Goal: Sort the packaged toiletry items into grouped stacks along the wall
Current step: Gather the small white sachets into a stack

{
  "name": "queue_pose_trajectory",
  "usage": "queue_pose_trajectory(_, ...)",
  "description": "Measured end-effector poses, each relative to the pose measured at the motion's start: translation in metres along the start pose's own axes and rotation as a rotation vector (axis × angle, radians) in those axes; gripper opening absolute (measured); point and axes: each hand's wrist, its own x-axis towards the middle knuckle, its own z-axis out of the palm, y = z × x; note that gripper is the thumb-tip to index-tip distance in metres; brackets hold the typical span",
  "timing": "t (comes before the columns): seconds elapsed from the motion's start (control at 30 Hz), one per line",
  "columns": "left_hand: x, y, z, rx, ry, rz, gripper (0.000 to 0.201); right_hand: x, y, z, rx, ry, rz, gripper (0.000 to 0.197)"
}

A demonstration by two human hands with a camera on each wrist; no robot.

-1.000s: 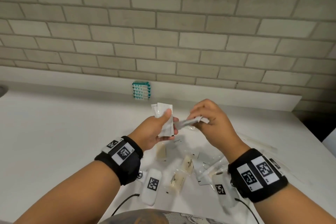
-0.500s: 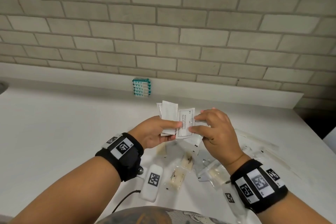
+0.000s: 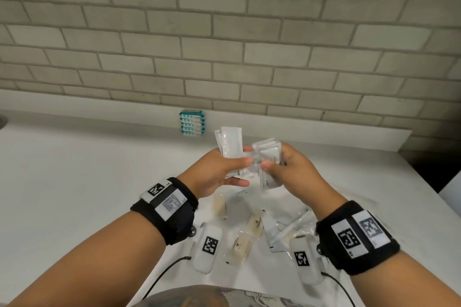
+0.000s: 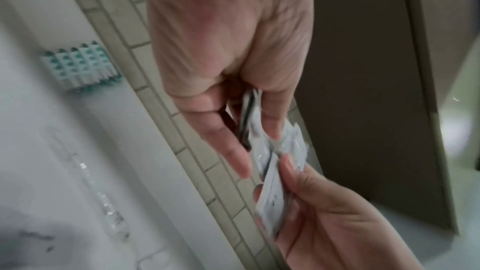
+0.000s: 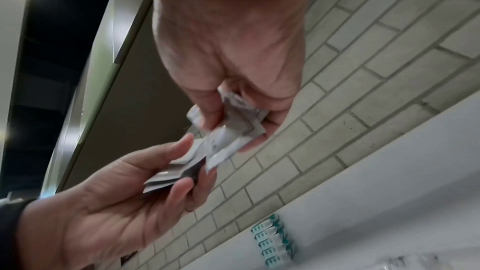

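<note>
Both hands (image 3: pixel 219 169) (image 3: pixel 289 169) on white sachets (image 3: pixel 232 144)

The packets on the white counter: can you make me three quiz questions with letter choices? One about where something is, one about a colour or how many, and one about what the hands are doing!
1. Where is the green-and-white stack?
A. against the wall
B. in the left hand
C. on the floor

2. What colour are the packets in the left hand?
A. red
B. white
C. black

3. What is the right hand doing?
A. lying flat on the counter
B. pointing at the wall
C. pinching packets

Answers:
1. A, the stack stands on the counter at the foot of the brick wall.
2. B, they look white in the head view.
3. C, its fingers and thumb are curled round small packets, right next to the left hand's bunch.
</note>
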Motion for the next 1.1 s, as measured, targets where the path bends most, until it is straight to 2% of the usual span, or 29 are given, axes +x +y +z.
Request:
queue_pose_trajectory(0.07, -0.002, -0.004, -0.002, -0.043, 0.028, -0.009, 0.023, 0.002, 0.007, 0.003, 0.098, 0.08, 0.073, 0.024)
queue_pose_trajectory(0.17, -0.005, -0.007, -0.005, 0.058, 0.083, -0.019, 0.019, 0.002, 0.013, 0.0, -0.136, -0.023, 0.123, 0.024)
queue_pose_trajectory(0.27, -0.004, -0.004, -0.007, 0.188, 0.061, -0.046, 0.024, 0.004, 0.006, -0.007, -0.416, -0.068, 0.047, 0.011)
queue_pose_trajectory(0.37, -0.004, 0.0, -0.006, 0.223, 0.033, -0.053, 0.024, 0.005, 0.001, -0.007, -0.532, -0.115, 0.014, 0.012)
queue_pose_trajectory(0.5, -0.002, 0.002, -0.008, 0.215, 0.084, -0.064, 0.01, 0.003, 0.008, -0.006, -0.643, -0.068, -0.051, 0.016)
queue_pose_trajectory(0.6, 0.0, 0.001, -0.01, 0.226, 0.08, -0.08, 0.018, 0.001, 0.005, -0.003, -0.511, -0.157, -0.006, 0.018)
queue_pose_trajectory(0.67, 0.0, 0.001, -0.008, 0.196, 0.057, -0.074, 0.015, 0.0, 0.002, 0.002, -0.42, -0.185, 0.064, 0.02)
queue_pose_trajectory(0.77, -0.002, 0.001, -0.007, 0.105, 0.053, -0.07, 0.01, 0.003, 0.011, 0.009, -0.215, -0.108, 0.136, 0.042)
queue_pose_trajectory(0.83, -0.004, -0.001, -0.009, 0.014, 0.038, -0.087, 0.017, 0.004, 0.013, 0.007, -0.038, -0.022, 0.168, 0.059)
queue_pose_trajectory(0.87, -0.005, -0.002, -0.01, -0.019, 0.015, -0.098, 0.021, 0.007, 0.014, 0.004, 0.106, 0.019, 0.182, 0.062)
queue_pose_trajectory(0.9, -0.007, -0.002, -0.01, -0.033, -0.013, -0.105, 0.024, 0.009, 0.013, 0.0, 0.281, 0.038, 0.188, 0.059)
queue_pose_trajectory(0.97, -0.009, -0.003, -0.007, 0.004, -0.069, -0.099, 0.023, 0.014, 0.009, -0.007, 0.557, -0.022, 0.186, 0.048)
queue_pose_trajectory(1.03, -0.009, -0.004, -0.002, 0.062, -0.104, -0.074, 0.019, 0.016, 0.0, -0.008, 0.545, -0.144, 0.199, 0.042)
queue_pose_trajectory(1.1, -0.007, -0.005, 0.0, 0.07, -0.102, -0.053, 0.025, 0.017, -0.007, -0.003, 0.432, -0.18, 0.182, 0.033)
